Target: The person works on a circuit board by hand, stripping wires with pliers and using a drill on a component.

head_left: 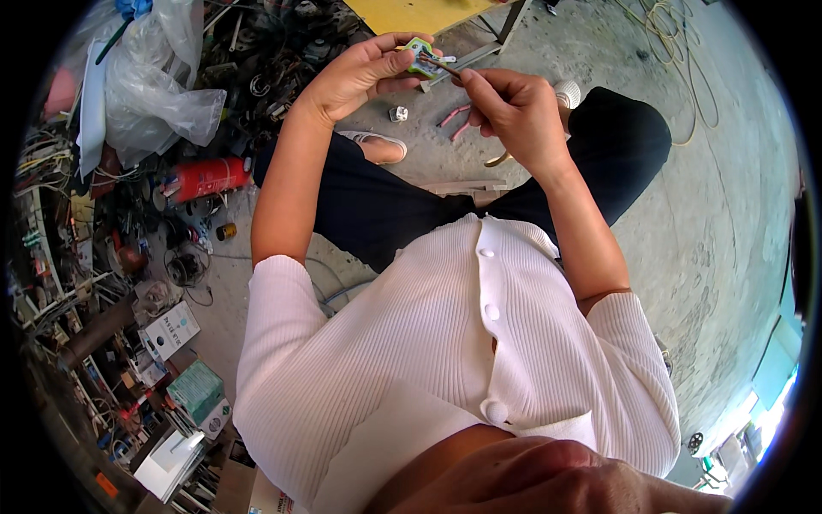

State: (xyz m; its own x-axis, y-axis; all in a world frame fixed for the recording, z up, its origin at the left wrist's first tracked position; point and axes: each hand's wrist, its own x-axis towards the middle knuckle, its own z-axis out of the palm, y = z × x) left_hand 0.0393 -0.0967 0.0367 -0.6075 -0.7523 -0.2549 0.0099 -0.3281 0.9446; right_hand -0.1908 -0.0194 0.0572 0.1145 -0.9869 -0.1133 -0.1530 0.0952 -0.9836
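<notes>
My left hand (364,75) grips a small green-edged piece (416,48) with a pale, dark-marked inside, thumb on one side and fingers behind. From the right, my right hand (520,116) pinches a thin, stick-like tool (444,68). Its tip reaches the inside of the green-edged piece, and its exact kind is too small to make out. Below the hands, a small white part (398,113) lies on the concrete floor. Beside it are pink-handled pliers (455,121), and a curved yellowish handle (497,160) shows near my right wrist.
A yellow-topped table (415,14) stands ahead on metal legs. To the left are a clear plastic bag (167,98), a red cylinder (208,178), several boxes (171,330) and piled scrap. Loose cable (672,43) lies on the floor at the far right.
</notes>
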